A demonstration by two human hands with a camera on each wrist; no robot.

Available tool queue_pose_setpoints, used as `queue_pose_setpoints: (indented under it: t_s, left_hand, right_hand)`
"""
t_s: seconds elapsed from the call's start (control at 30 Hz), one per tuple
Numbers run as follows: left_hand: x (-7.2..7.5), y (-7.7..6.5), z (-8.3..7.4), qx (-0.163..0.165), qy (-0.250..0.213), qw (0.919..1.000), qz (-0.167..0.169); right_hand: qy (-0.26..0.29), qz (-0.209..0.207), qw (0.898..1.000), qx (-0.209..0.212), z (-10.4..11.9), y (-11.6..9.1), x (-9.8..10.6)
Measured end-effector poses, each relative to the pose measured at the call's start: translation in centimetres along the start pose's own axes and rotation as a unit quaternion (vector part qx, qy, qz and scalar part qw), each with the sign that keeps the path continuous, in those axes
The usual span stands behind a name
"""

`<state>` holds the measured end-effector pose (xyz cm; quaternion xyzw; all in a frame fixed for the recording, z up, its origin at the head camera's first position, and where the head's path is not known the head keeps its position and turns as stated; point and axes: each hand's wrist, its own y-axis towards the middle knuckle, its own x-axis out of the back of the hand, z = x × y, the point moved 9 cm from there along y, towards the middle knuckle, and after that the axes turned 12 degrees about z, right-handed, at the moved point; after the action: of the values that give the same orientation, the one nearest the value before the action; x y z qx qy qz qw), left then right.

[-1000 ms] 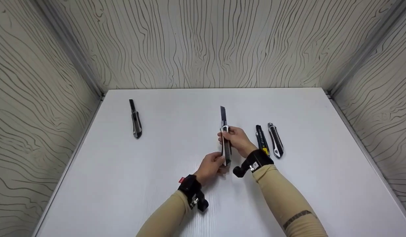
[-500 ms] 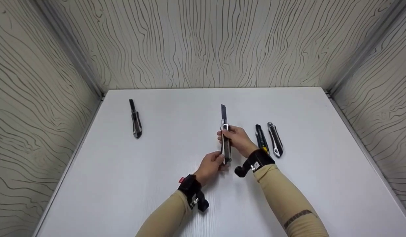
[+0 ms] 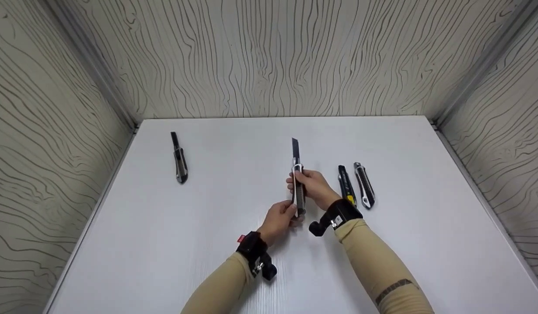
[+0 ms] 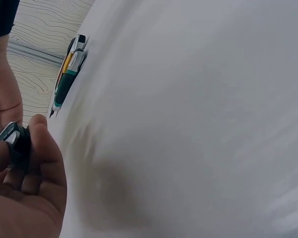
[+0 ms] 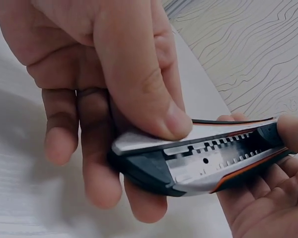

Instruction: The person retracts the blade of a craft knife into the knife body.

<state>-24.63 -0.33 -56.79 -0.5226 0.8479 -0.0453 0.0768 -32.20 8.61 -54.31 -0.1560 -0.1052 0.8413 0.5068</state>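
A silver and black utility knife [image 3: 299, 192] with orange trim points away from me in the head view, its dark blade [image 3: 296, 148] extended. My right hand [image 3: 317, 188] grips the front half of the handle, thumb on top over the slider area. At the rear end, my left hand [image 3: 277, 220] pinches the handle between thumb and fingers. The right wrist view shows the slotted channel of the knife [image 5: 206, 161] between the two hands. In the left wrist view only the knife's dark end [image 4: 21, 144] shows among the fingers.
To the right lie a black and yellow utility knife [image 3: 346, 183], partly behind the right wrist, and a silver and black one [image 3: 364, 185]. Another utility knife [image 3: 180, 163], blade out, lies at the far left of the white table [image 3: 164, 244]. Patterned walls [image 3: 269, 56] enclose the table.
Both hands keep their hold on the utility knife, which has shifted very slightly away from me. The blade stays extended, and the other knives lie where they were.
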Motion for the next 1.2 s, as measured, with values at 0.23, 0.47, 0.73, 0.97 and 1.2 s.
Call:
queue_pose_setpoints:
  t_s: [0.23, 0.47, 0.73, 0.97, 1.2]
  left_hand:
    - [0.00, 0.03, -0.01, 0.003, 0.001, 1.0000, -0.003]
    - [0.09, 0.12, 0.08, 0.008, 0.012, 0.9999, -0.004]
    - [0.17, 0.14, 0.12, 0.017, 0.013, 0.9997, -0.010]
    - [0.20, 0.09, 0.03, 0.011, -0.002, 0.9999, -0.006]
    - [0.27, -0.08, 0.01, 0.012, -0.004, 0.9999, -0.005]
  right_hand:
    - [0.012, -0.012, 1.000, -0.006, -0.02, 0.06, 0.09]
    - [-0.001, -0.012, 1.000, -0.006, -0.03, 0.06, 0.22]
    - [-0.005, -0.022, 1.000, -0.003, -0.02, -0.03, 0.23]
    - [-0.005, -0.016, 1.000, 0.004, 0.12, 0.03, -0.04]
    - [-0.008, -0.006, 1.000, 0.014, 0.25, 0.03, -0.26]
